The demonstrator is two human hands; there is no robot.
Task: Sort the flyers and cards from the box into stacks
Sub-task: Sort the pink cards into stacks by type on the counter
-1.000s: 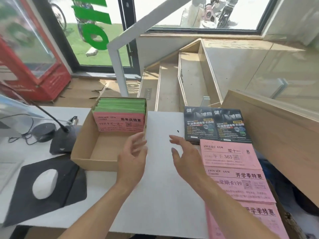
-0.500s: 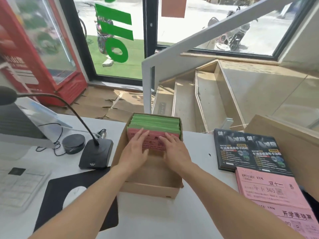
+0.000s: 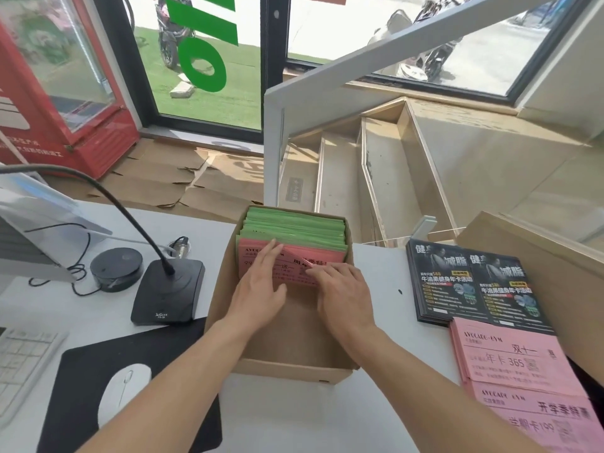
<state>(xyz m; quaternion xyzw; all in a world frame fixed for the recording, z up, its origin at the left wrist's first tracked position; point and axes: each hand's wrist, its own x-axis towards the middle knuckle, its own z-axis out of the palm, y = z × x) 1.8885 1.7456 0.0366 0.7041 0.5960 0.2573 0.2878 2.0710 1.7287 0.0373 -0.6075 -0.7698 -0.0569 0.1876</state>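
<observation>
An open brown cardboard box (image 3: 277,322) sits at the centre of the white counter (image 3: 385,305). Packed upright at its 12 o'clock end is a thick row of green paper flyers (image 3: 295,228), fronted by pink paper cards with dark print (image 3: 294,266). Both hands reach into the box. The left hand (image 3: 258,289) lies with straight fingers flat against the front pink card. Just beside it at 3 o'clock, the right hand (image 3: 340,289) pinches that card's bent-over upper edge with curled fingers. At 3 o'clock from the box, well apart, lies a stack of black glossy flyers (image 3: 474,282); stacks of pale pink printed cards (image 3: 513,358) overlap its near edge at 5 o'clock. At 9 o'clock stands a black gooseneck desk microphone (image 3: 170,289), and at 7 o'clock a white computer mouse (image 3: 122,392) rests on a black mouse mat (image 3: 85,367).
</observation>
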